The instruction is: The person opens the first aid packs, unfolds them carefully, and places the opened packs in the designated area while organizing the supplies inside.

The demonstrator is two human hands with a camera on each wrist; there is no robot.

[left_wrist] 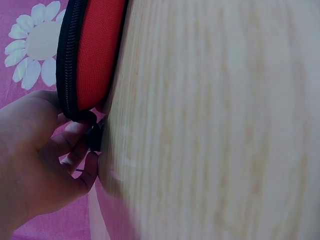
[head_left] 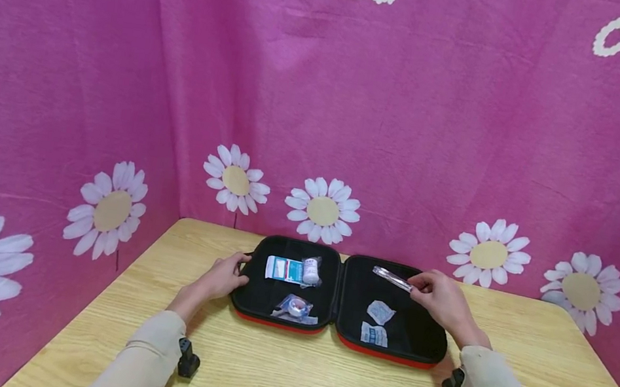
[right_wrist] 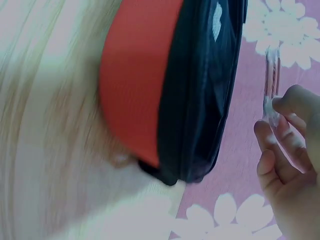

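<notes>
A black-lined case (head_left: 415, 331) with a red outside lies unfolded flat on the table. My left hand (head_left: 221, 277) grips its left edge; in the left wrist view the fingers curl by a black strap (left_wrist: 95, 135) below the zipper. Over the right half, my right hand (head_left: 445, 300) pinches one end of a slim clear-wrapped stick (head_left: 392, 278), pinkish inside in the right wrist view. The left half holds a blue-and-white packet (head_left: 284, 269), a white bandage roll (head_left: 310, 271) and a bagged tape roll (head_left: 296, 307). Two small white packets (head_left: 380, 312) lie in the right half.
The wooden table (head_left: 284, 375) extends in front of the case and to both sides. A pink cloth (head_left: 413, 135) with daisies hangs behind the table and along its left. A small black wrist camera (head_left: 188, 359) sits on each sleeve.
</notes>
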